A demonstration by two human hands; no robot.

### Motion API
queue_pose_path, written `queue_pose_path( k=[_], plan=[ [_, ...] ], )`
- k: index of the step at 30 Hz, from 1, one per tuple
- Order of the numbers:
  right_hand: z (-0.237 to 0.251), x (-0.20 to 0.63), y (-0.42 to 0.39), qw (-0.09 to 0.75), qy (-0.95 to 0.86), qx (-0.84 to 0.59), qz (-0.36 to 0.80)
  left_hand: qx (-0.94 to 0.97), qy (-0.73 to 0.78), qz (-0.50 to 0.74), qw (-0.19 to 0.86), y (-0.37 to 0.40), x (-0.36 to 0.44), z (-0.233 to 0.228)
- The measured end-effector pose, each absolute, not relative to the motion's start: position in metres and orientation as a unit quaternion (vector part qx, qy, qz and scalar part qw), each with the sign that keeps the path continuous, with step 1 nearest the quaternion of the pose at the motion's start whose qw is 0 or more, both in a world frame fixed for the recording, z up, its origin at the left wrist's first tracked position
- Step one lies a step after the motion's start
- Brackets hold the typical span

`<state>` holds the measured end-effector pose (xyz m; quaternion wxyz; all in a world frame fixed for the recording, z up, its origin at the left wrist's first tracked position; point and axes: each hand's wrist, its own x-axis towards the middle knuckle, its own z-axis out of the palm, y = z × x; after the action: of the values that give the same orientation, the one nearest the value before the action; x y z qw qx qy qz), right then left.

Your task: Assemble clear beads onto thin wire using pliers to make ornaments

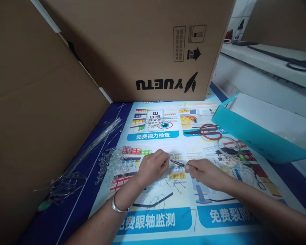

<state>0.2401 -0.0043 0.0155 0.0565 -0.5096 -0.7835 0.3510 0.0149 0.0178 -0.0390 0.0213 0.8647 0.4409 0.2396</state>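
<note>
Pinching a thin dark tool (177, 163) at its right end, the right hand (202, 172) has its fingertips pressed together on it. The tool lies nearly level, tilted slightly up toward the left, its long axis running left to right across the poster (158, 136), its tip pointing at the left hand (153, 165). The left hand's thumb and forefinger are closed on something tiny and clear at that tip; what it is cannot be told. A silver bangle (118, 205) circles the left wrist.

The poster under both hands carries blue banners in Chinese: "免费视力检查" above, "眼轴监测" below, and a partly hidden line beginning "免费裂隙" at lower right. An eye chart and a cartoon eye are drawn near its top.

Behind stands a big box (142, 47), its print upside down: "YUETU" with a leaf-like logo, an arrow mark and small panels too fine to read.

Left of the hands sits a heap of clear beads (112, 163), and further left a bundle of clear wires (91, 146). Loose wire hooks (168, 185) lie just below the hands. Red scissors (209, 131) rest near a teal bag (257, 136).
</note>
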Motion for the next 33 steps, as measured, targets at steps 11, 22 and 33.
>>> queue_pose_path(
  k=[11, 22, 33],
  plan=[
    [0.006, 0.239, -0.003, 0.086, -0.755, -0.538, 0.364, 0.852, 0.452, 0.264, 0.016, 0.013, 0.019, -0.043],
    [0.005, 0.239, -0.003, 0.098, -0.750, -0.540, 0.369, 0.846, 0.469, 0.254, 0.011, 0.012, 0.022, -0.044],
    [0.001, 0.238, -0.003, 0.101, -0.742, -0.546, 0.376, 0.845, 0.468, 0.260, -0.012, 0.011, 0.024, -0.044]
  ],
)
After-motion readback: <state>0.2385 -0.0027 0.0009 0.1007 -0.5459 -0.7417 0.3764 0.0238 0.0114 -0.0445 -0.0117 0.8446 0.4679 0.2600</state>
